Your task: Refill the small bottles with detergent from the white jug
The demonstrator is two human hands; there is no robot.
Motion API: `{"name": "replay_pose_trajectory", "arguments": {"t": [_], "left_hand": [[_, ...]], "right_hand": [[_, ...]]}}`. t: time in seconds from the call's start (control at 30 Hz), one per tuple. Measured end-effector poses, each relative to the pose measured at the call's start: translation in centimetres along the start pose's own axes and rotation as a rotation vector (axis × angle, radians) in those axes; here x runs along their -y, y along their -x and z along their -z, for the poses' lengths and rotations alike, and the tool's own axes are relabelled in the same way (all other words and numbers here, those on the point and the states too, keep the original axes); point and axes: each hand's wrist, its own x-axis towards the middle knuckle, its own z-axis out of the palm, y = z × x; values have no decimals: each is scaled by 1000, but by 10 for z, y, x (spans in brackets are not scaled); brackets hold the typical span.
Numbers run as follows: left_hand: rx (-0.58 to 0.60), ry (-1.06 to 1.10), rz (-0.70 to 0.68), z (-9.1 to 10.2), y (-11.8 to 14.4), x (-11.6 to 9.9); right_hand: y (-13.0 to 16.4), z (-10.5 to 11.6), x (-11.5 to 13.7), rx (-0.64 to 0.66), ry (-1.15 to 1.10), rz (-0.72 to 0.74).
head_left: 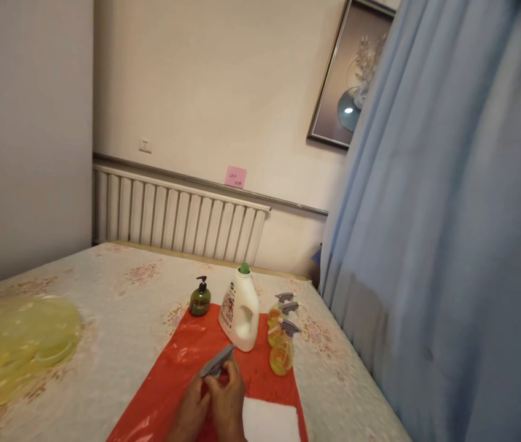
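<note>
Floral bedding [117,307] fills the lower left of the frame, with a red sheet [172,374] laid over it at bottom centre. Along the sheet's top we see a green pump bottle [200,298], a white jug [240,310] with a green cap and an unreadable label, and two sprayers [282,344] of yellow liquid. Our left hand [190,410] and right hand [227,399] close together around a grey trigger head [216,363] at bottom centre. A pink note [235,177] shows illegible writing.
</note>
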Motion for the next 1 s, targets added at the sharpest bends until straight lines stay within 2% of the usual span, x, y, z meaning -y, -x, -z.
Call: {"name": "replay_pose_trajectory", "arguments": {"t": [0.2, 0.53, 0.7, 0.87, 1.0], "left_hand": [[22, 27, -7, -2, 2, -4], [-9, 49, 16, -6, 3, 3], [25, 89, 19, -7, 5, 0], [10, 97, 46, -6, 7, -8], [-11, 113, 48, -6, 7, -8]], "right_hand": [[3, -1, -3, -29, -12, 35], [5, 0, -17, -17, 93, 208], [6, -2, -7, -42, 52, 93], [8, -9, -3, -136, 2, -18], [7, -9, -3, -101, 8, -60]]}}
